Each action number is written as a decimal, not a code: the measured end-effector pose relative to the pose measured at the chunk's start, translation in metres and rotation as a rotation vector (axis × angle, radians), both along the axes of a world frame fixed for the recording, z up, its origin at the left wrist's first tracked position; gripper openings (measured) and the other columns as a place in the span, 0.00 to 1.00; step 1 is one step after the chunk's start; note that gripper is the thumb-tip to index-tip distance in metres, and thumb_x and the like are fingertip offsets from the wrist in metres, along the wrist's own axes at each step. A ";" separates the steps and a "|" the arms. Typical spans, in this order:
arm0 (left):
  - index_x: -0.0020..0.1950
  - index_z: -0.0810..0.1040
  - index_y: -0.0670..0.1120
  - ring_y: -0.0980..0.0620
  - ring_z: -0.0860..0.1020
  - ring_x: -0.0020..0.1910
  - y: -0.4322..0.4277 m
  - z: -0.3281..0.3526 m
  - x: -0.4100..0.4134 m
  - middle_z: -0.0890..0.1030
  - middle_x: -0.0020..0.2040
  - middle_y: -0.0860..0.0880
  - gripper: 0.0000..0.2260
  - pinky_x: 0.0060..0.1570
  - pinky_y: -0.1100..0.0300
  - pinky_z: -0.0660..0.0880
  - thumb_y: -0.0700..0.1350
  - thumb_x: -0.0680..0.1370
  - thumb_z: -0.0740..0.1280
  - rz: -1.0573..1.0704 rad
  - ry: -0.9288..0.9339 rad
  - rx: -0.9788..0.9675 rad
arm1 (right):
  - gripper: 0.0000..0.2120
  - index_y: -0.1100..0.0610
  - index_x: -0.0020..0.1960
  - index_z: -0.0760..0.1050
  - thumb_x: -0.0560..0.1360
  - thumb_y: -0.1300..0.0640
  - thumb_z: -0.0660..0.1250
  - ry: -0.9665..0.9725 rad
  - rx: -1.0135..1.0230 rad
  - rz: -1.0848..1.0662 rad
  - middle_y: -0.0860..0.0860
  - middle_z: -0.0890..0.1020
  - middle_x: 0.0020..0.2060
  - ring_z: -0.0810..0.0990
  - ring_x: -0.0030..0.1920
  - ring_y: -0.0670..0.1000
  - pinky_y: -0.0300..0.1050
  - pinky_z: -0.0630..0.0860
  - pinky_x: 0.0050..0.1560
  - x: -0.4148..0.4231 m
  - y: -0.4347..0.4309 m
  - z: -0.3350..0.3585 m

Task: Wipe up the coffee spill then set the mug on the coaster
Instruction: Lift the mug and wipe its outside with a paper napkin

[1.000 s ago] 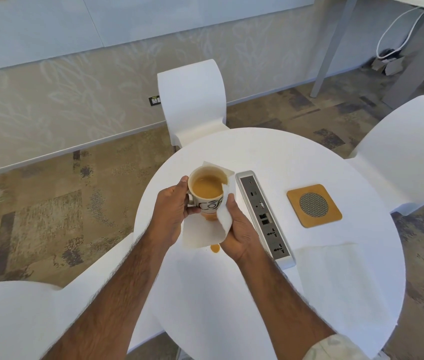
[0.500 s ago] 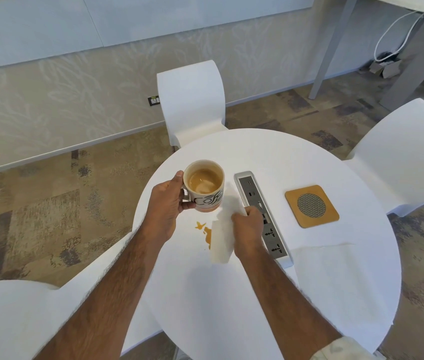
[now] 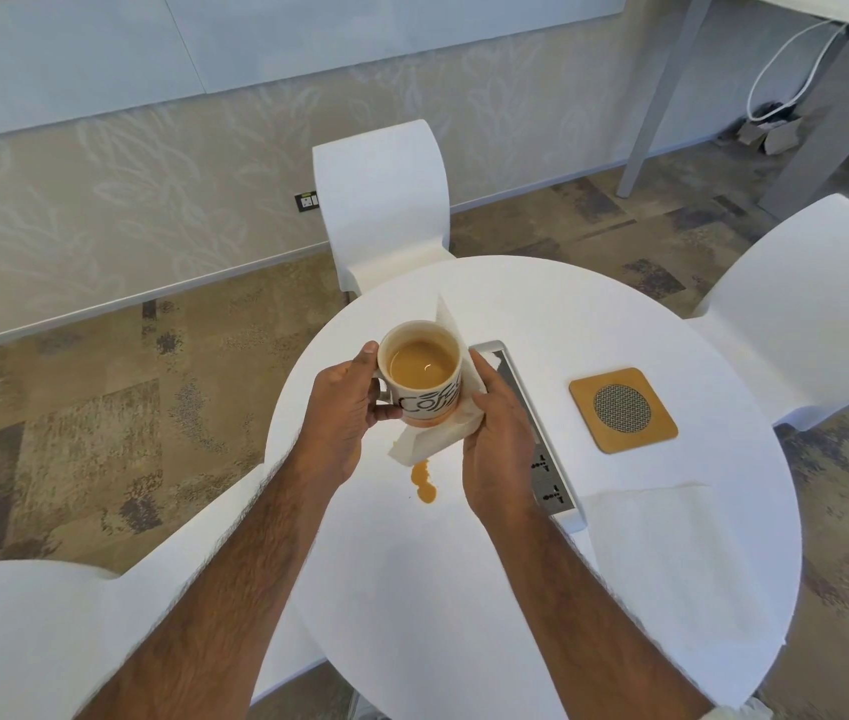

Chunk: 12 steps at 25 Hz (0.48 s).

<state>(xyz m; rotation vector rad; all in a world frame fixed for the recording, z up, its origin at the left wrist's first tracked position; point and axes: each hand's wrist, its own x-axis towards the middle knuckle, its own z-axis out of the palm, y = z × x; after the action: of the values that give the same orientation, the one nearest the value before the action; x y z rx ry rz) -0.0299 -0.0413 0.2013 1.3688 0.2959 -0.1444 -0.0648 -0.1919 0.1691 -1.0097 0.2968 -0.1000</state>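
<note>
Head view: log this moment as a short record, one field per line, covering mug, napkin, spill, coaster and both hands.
mug: white mug with coffee inside, lifted off the table
left hand: left hand grips the mug at its handle side
right hand: right hand presses a napkin against the mug's side and base
spill: coffee spill on the table, not wiped
coaster: coaster bare, right of the power strip
spare napkin: second napkin flat at the table's near right

Left hand gripping coffee mug above worktop, right hand pressing napkin against it, spill below, coaster at right
</note>
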 end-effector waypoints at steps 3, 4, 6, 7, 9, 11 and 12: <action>0.49 0.83 0.45 0.46 0.73 0.44 -0.001 0.002 -0.002 0.68 0.41 0.42 0.15 0.34 0.60 0.79 0.53 0.84 0.62 -0.004 -0.007 0.011 | 0.23 0.50 0.66 0.81 0.81 0.64 0.53 -0.045 -0.038 0.001 0.50 0.84 0.65 0.80 0.67 0.50 0.53 0.77 0.68 0.000 -0.003 0.005; 0.49 0.83 0.45 0.46 0.74 0.45 -0.001 0.002 -0.003 0.69 0.42 0.41 0.15 0.34 0.60 0.79 0.53 0.84 0.62 -0.004 -0.005 0.016 | 0.25 0.48 0.64 0.82 0.80 0.65 0.53 -0.064 -0.051 0.016 0.47 0.84 0.64 0.81 0.67 0.47 0.48 0.79 0.65 0.000 -0.004 0.007; 0.47 0.84 0.46 0.48 0.76 0.44 0.000 0.003 -0.004 0.73 0.41 0.42 0.15 0.35 0.60 0.79 0.53 0.84 0.62 -0.019 -0.007 0.019 | 0.27 0.45 0.62 0.83 0.79 0.68 0.54 -0.094 -0.138 0.030 0.44 0.83 0.65 0.79 0.67 0.43 0.41 0.80 0.61 0.003 -0.006 0.014; 0.46 0.84 0.47 0.49 0.76 0.42 0.000 0.003 -0.005 0.74 0.40 0.43 0.15 0.35 0.60 0.79 0.53 0.84 0.62 -0.029 -0.008 0.016 | 0.26 0.47 0.63 0.83 0.79 0.69 0.55 -0.101 -0.194 0.031 0.45 0.81 0.68 0.78 0.68 0.42 0.42 0.80 0.63 0.006 -0.007 0.016; 0.45 0.85 0.49 0.51 0.77 0.40 0.002 0.004 -0.006 0.77 0.39 0.45 0.16 0.34 0.60 0.78 0.53 0.84 0.62 -0.045 -0.004 0.011 | 0.20 0.55 0.64 0.83 0.80 0.69 0.59 -0.126 -0.272 0.053 0.51 0.81 0.68 0.78 0.69 0.47 0.47 0.79 0.66 0.013 -0.011 0.017; 0.44 0.86 0.51 0.52 0.77 0.38 0.003 0.008 -0.007 0.77 0.36 0.47 0.16 0.34 0.60 0.78 0.53 0.84 0.62 -0.044 -0.004 -0.005 | 0.16 0.59 0.64 0.83 0.81 0.64 0.61 -0.162 -0.305 0.101 0.54 0.85 0.62 0.82 0.63 0.51 0.49 0.82 0.61 0.020 -0.014 0.019; 0.43 0.86 0.51 0.51 0.76 0.38 0.004 0.010 -0.006 0.75 0.37 0.44 0.17 0.33 0.60 0.78 0.53 0.84 0.62 -0.040 -0.005 -0.017 | 0.15 0.60 0.63 0.83 0.82 0.63 0.61 -0.173 -0.310 0.135 0.53 0.86 0.59 0.84 0.60 0.50 0.48 0.82 0.58 0.022 -0.016 0.020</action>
<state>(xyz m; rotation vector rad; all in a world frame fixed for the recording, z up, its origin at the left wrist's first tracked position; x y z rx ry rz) -0.0363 -0.0374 0.2112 1.3583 0.2631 -0.1765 -0.0426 -0.2080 0.1894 -1.3169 0.0542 -0.1121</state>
